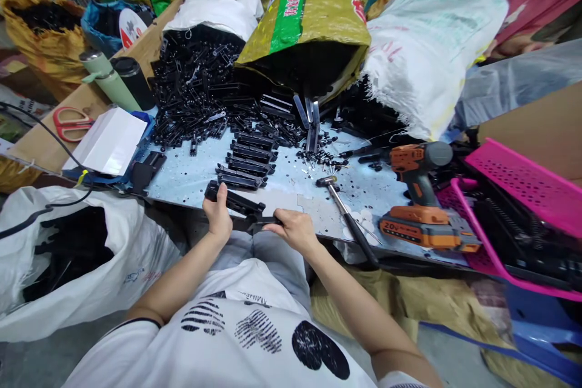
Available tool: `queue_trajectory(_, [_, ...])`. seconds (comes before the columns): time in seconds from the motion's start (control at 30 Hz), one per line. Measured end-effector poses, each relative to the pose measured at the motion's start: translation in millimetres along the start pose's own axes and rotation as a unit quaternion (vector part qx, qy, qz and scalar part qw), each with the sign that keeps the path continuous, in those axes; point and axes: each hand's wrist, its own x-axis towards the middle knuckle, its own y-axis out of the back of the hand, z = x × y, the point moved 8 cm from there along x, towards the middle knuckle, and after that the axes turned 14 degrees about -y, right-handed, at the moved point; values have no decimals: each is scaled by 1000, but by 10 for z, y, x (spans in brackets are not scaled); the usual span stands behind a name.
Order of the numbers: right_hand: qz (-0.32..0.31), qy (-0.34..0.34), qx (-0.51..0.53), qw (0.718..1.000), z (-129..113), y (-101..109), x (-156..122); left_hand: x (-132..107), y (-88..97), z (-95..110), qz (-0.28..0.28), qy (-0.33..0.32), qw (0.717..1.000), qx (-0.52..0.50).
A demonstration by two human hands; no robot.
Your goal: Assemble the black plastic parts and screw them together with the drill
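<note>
At the near edge of the light blue work board [291,185], my left hand [218,213] is closed around one end of a long black plastic part [239,201]. My right hand [295,229] grips the other end of that part, fingers curled over it. Just beyond my hands lies a row of similar black parts [248,160] stacked side by side. A big heap of loose black parts [195,88] covers the far left of the board.
A hammer [348,215] and an orange cordless drill [421,194] lie right of my hands. Small screws [322,154] are scattered mid-board. A pink plastic crate [522,194] stands far right, sacks [313,18] at the back, red scissors [70,123], two bottles [111,82] and a white box [109,140] at left.
</note>
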Motion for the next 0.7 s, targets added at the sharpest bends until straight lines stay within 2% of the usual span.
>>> queue_trajectory(0.07, [6, -53, -1, 999, 149, 82, 45, 46, 29, -13, 17, -40, 999, -13])
queue_trajectory(0.1, [8, -60, -9, 998, 205, 113, 69, 59, 22, -62, 7, -35, 999, -24])
queue_trajectory(0.2, [19, -57, -62, 996, 376, 141, 145, 85, -37, -227, -86, -14, 996, -16])
queue_trajectory(0.3, [26, -60, -122, 990, 571, 64, 215, 109, -71, -344, -208, -46, 973, 91])
queue_trajectory(0.4, [18, -39, -156, 987, 679, -41, 267, 119, -107, -392, -305, -136, 908, 255])
queue_trajectory(0.5, [41, -24, -154, 987, 801, 8, 273, 60, -172, -327, -343, -259, 808, 403])
queue_trajectory(0.57, [115, -90, -148, 978, 1052, 199, 227, -11, -216, -243, -333, -321, 757, 461])
queue_trajectory(0.63, [176, -204, -158, 950, 1413, 378, 106, -126, -308, -170, -339, -374, 719, 477])
queue_trajectory(0.7, [172, -288, -183, 924, 1714, 418, -33, -268, -450, -169, -383, -408, 683, 470])
